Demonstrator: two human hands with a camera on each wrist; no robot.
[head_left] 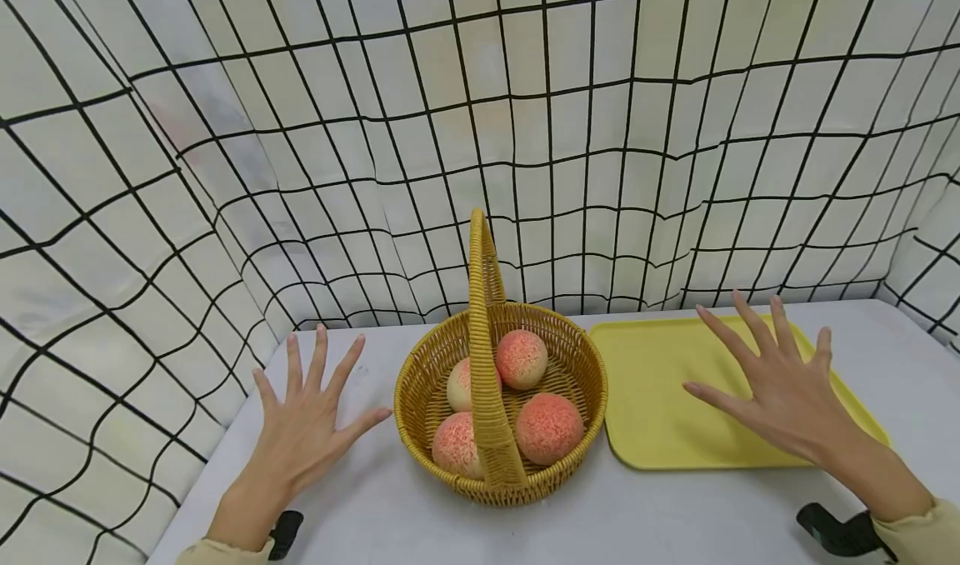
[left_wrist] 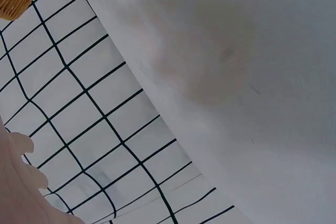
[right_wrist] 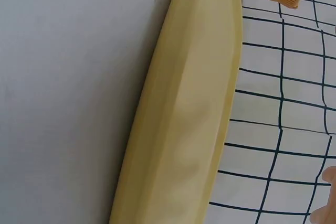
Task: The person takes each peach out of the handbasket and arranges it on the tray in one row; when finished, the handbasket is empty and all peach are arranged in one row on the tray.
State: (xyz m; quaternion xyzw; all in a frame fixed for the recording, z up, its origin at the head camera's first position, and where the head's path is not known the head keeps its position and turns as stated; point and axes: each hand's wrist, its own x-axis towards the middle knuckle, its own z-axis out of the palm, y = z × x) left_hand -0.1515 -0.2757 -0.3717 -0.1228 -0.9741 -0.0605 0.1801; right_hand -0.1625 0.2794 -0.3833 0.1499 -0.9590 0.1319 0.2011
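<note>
The left hand [head_left: 303,427] lies open with its fingers straight and spread, and we see its thumb tip just beside a round golden-brown woven basket [head_left: 408,444]; we cannot tell whether the two touch. The right hand [head_left: 783,390] is open too, fingers fanned out over a flat yellow rectangular tray [head_left: 637,407] with rounded corners, some fingertips reaching past its far edge in the head view. Neither hand holds anything. Beige sleeves [head_left: 918,536] cover the forearms, and black pieces [head_left: 836,532] show beside the wrists.

Between the hands, the basket holds four round pink-and-cream speckled balls [head_left: 550,428], two toward the back and two toward the front. Its tall arched woven handle [head_left: 491,415] rises over the middle, standing in our way from above and partly hiding the two left-hand balls. The tray sits close against the basket's right side; we cannot tell whether they touch.

White table surface [head_left: 360,515] stretches in front of the basket and tray, giving us room nearest the person, with a narrower strip left of the basket. A white cloth wall with black grid lines [head_left: 525,65] bounds the table's far and left edges.
</note>
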